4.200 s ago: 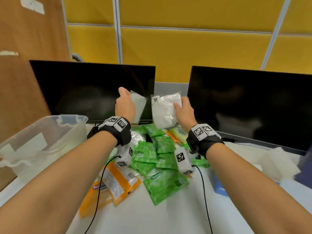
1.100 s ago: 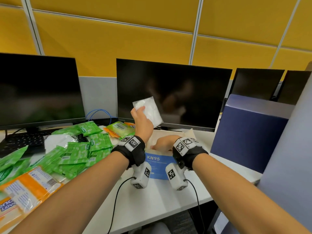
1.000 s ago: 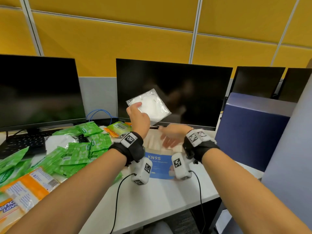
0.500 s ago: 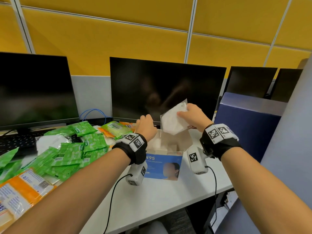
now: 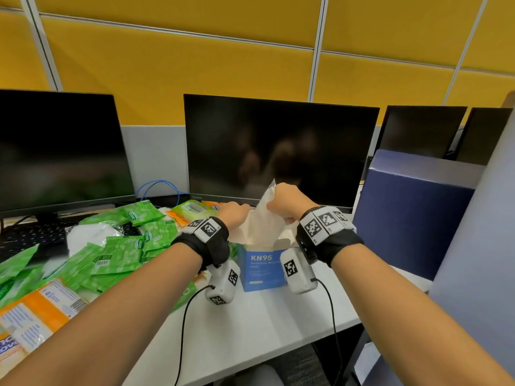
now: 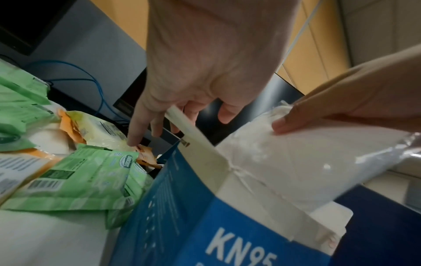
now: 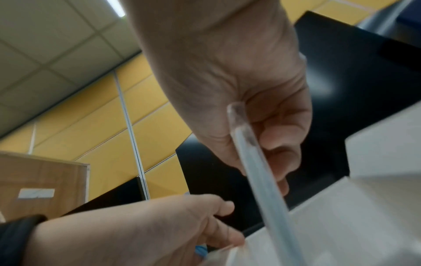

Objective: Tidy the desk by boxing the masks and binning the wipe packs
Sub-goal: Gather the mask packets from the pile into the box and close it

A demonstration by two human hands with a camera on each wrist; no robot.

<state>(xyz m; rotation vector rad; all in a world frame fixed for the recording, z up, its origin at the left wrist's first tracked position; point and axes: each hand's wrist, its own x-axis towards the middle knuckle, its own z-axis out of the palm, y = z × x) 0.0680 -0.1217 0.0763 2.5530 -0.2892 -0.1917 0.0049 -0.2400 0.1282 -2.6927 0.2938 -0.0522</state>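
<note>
A blue KN95 mask box (image 5: 260, 267) stands open near the desk's front edge. My right hand (image 5: 274, 203) pinches a white wrapped mask (image 5: 263, 218) by its top edge, and the mask's lower part sits inside the box mouth. In the right wrist view the right hand (image 7: 262, 144) holds the clear wrapper edge (image 7: 252, 158). My left hand (image 6: 173, 124) grips the box's white left flap (image 6: 193, 136) and holds it back. Green wipe packs (image 5: 119, 246) lie piled to the left, with another white mask (image 5: 89, 235) among them.
Orange wipe packs (image 5: 36, 310) lie at the front left. Two dark monitors (image 5: 278, 151) stand behind, with a keyboard (image 5: 28, 238) under the left one. A tall navy box (image 5: 412, 213) stands close on the right. The desk's front edge (image 5: 250, 355) runs just below my wrists.
The mask passed from my left hand to my right, which then lowered it from above the box into the opening. My left hand dropped onto the box flap.
</note>
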